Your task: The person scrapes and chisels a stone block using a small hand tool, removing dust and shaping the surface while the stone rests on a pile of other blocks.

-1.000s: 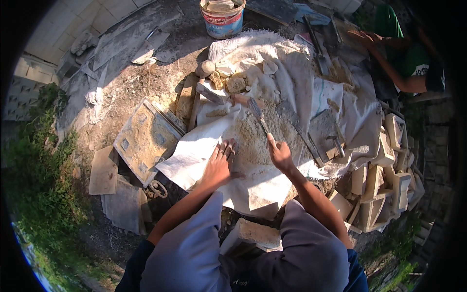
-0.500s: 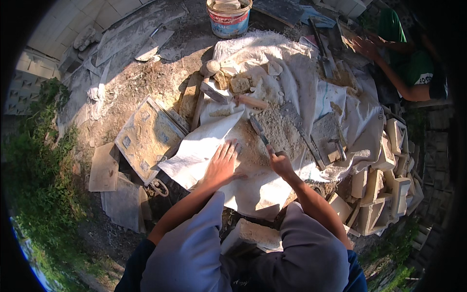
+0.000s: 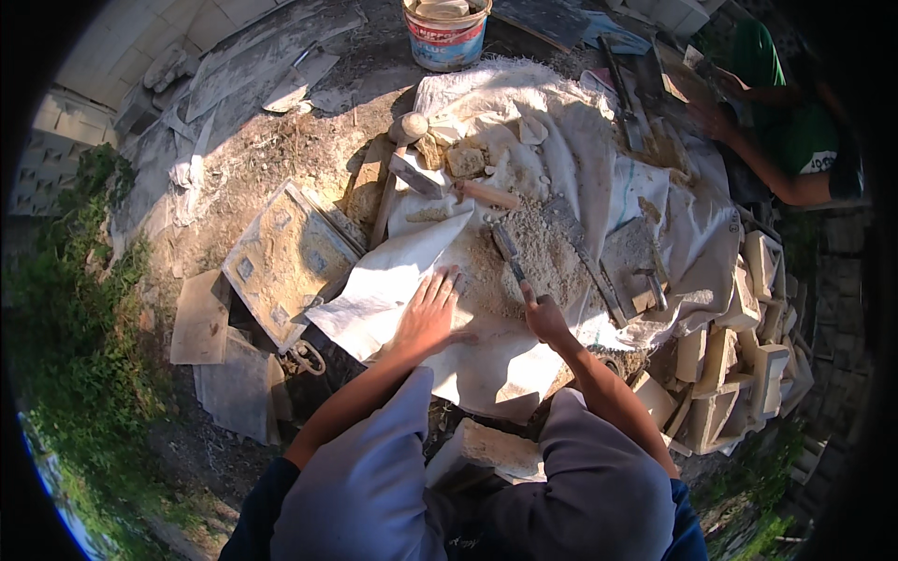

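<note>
Clock = view centre, 12 at top, unless noted. Right hand is wrapped around the handle of a narrow flat-bladed tool, fingers curled in, thumb side toward the blade; exact finger placement too small to tell. Blade points to 11 o'clock from that hand, lying over the left side of a pale powder heap, which sits at 12 from the hand; can't tell if the edge is touching it. Left hand is at 9 from the right one, palm down on the white woven sheet, fingers straight and near each other, thumb out to 3. Sheet runs under the powder. From the right hand: dark metal bar at 2, grey flat plate between 1 and 2, wooden handle at 11, beyond the heap. Pale round lump between 11 and 12. Bucket at 12, far edge. Square dusty panel at 9, flat tiles between 8 and 9. Stacked pale blocks between 3 and 4. Rough block at 6, between the knees. Co-worker's hand at 2, well apart.
</note>
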Tool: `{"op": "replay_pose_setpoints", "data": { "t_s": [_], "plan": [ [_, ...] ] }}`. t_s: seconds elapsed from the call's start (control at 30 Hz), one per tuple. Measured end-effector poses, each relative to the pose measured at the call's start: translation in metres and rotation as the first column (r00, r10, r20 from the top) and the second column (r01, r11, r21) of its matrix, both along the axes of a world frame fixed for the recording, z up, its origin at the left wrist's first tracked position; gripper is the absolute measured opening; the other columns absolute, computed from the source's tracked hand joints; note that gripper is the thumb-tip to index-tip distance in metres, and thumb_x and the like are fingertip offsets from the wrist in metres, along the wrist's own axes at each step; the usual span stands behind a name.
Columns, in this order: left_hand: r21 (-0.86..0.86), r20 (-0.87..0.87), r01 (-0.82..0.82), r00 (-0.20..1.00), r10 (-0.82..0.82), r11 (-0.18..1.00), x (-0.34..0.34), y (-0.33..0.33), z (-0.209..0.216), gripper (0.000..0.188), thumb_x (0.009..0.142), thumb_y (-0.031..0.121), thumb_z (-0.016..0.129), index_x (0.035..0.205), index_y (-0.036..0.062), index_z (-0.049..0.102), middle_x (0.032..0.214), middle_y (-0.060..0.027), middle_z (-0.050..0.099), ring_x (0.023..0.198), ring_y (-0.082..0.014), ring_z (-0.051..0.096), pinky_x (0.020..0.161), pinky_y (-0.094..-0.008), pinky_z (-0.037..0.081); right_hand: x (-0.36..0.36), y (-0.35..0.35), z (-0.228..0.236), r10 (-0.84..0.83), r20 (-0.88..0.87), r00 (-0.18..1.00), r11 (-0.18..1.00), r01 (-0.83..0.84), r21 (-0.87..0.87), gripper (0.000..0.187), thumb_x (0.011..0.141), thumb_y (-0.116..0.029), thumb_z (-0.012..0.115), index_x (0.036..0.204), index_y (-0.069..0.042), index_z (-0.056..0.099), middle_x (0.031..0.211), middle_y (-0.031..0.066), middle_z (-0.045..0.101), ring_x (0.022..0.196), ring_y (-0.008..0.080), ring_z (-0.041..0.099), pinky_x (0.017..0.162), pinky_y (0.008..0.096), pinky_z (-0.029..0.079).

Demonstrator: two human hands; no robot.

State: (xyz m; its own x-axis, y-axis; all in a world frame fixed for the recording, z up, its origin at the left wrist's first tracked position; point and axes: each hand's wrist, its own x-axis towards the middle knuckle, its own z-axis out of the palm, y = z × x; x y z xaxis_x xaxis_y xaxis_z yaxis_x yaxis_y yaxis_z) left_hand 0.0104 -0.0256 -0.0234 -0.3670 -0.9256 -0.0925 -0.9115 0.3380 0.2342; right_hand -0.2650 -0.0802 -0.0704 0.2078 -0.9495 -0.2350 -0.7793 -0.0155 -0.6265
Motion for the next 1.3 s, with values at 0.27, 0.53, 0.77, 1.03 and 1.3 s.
{"op": "replay_pose_setpoints", "data": {
  "t_s": [0.27,0.53,0.77,1.03,1.3],
  "plan": [
    [0.057,0.063,0.008,0.998,-0.012,0.998,0.004,0.002,0.0,0.108,0.082,0.081,0.059,0.136,-0.0122,0.058,0.163,-0.0255,0.04,0.155,-0.0392,0.033,0.13,-0.0514,0.02,0.009,-0.007,0.023,-0.265,0.053,0.963,0.878,0.218,0.426,0.075,0.108,-0.057,0.05,0.083,0.01,0.072,0.067,0.0285,0.063,0.066,0.0434,0.064,0.069,0.0512,0.052],
    [-0.006,-0.125,0.006,0.992,-0.007,1.0,0.01,0.001,0.0,0.115,0.082,0.077,0.064,0.151,-0.012,0.043,0.167,-0.0242,0.035,0.157,-0.0387,0.029,0.13,-0.052,0.019,0.019,-0.023,0.015,0.112,0.492,0.864,0.994,-0.106,-0.04,0.033,0.104,-0.016,0.064,0.134,-0.002,0.067,0.059,0.015,0.049,0.053,0.0282,0.053,0.054,0.041,0.044],
    [0.093,0.001,-0.012,1.0,0.012,0.996,0.006,0.006,-0.005,0.124,0.082,0.079,0.063,0.16,-0.0106,0.03,0.171,-0.0242,0.026,0.16,-0.0367,0.02,0.132,-0.0521,0.013,0.025,-0.01,0.02,0.013,0.06,0.998,0.94,-0.033,0.34,0.076,0.111,-0.054,0.045,0.071,0.009,0.062,0.066,0.0313,0.06,0.068,0.0506,0.061,0.065,0.0567,0.047],
    [0.117,-0.047,-0.022,0.999,0.028,0.993,0.008,0.003,-0.004,0.124,0.082,0.079,0.064,0.162,-0.0088,0.026,0.172,-0.022,0.024,0.161,-0.036,0.019,0.132,-0.0515,0.013,0.014,-0.018,0.017,0.27,0.173,0.947,0.82,-0.132,-0.557,0.036,0.113,-0.024,0.05,0.101,0.002,0.071,0.057,0.0109,0.038,0.051,0.0298,0.047,0.052,0.0416,0.04],
    [0.119,-0.01,-0.026,1.0,0.027,0.993,0.001,0.0,-0.004,0.123,0.083,0.079,0.063,0.163,-0.0071,0.025,0.173,-0.0205,0.023,0.161,-0.0346,0.018,0.132,-0.051,0.012,0.005,-0.008,0.019,-0.166,0.037,0.986,0.837,0.121,0.534,0.089,0.104,-0.07,0.045,0.072,0.011,0.067,0.071,0.0335,0.066,0.077,0.0482,0.07,0.08,0.0546,0.052]
  ]
}}
